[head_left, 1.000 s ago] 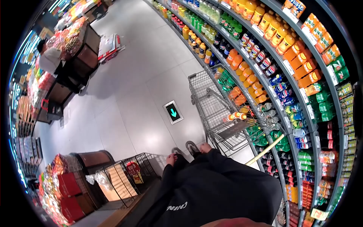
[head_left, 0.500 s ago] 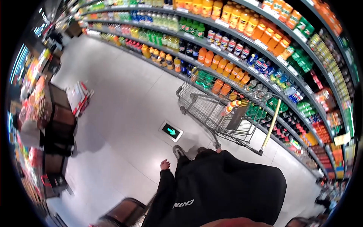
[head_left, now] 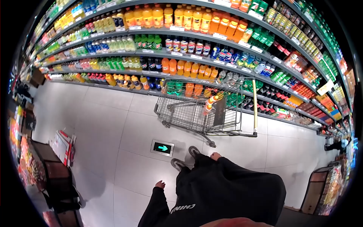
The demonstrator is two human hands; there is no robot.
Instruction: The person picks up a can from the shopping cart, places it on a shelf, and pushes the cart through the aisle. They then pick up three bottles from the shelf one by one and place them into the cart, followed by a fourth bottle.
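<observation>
My left hand [head_left: 160, 184] hangs at the end of a black sleeve over the tiled floor, touching nothing; its fingers are small and their pose is unclear. Close to the black top's hem is my right hand [head_left: 216, 156], below the cart, with its fingers curled and partly hidden. A grey wire shopping cart [head_left: 181, 117] with a yellow handle [head_left: 255, 108] stands in front of me, beside the drink shelves. Orange-labelled bottles [head_left: 208, 105] lie in the cart. Neither hand touches the cart.
Long curved shelves [head_left: 132, 32] of bottles and cans run across the view. A lit green arrow sign [head_left: 162, 148] is set in the floor [head_left: 98, 125]. Flat red-and-white boxes [head_left: 65, 148] lie at left, near display bins [head_left: 56, 174]. Another person [head_left: 338, 145] is far right.
My view has turned to the right, so the shelves now run across the top and the cart sits nearer the middle. My hands remain away from the cart.
</observation>
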